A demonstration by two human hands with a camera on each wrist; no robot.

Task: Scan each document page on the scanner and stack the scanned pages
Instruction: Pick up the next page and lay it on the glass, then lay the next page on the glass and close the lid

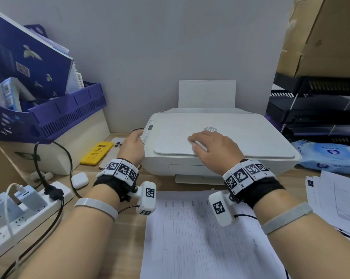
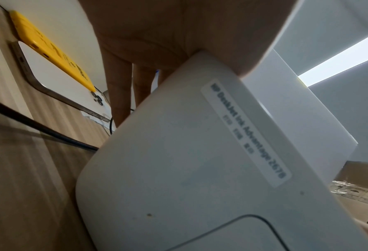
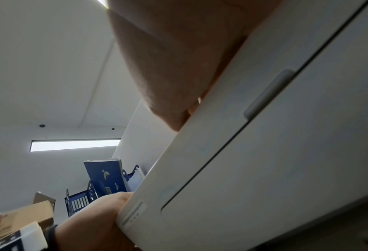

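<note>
Scanner (image 1: 220,137): white, lid closed, on bench.
Right hand (image 1: 214,150): fingers spread flat atop lid's front edge.
Left hand (image 1: 132,147): relaxed against scanner's left side.
Page (image 1: 200,234): lying before scanner.
Risk: lifting lid may shift scanner.

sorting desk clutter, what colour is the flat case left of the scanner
Bright yellow case, seen best in the head view, overlapping a phone.

Your way left of the scanner (image 1: 220,141) is narrow: yellow phone (image 1: 96,153) and earbud case (image 1: 79,179) just beside it. Right side: wipes pack (image 1: 329,157) and black trays (image 1: 315,111) close in. Front desk holds the printed page (image 1: 200,238); loose papers (image 1: 335,200) at right.
</note>
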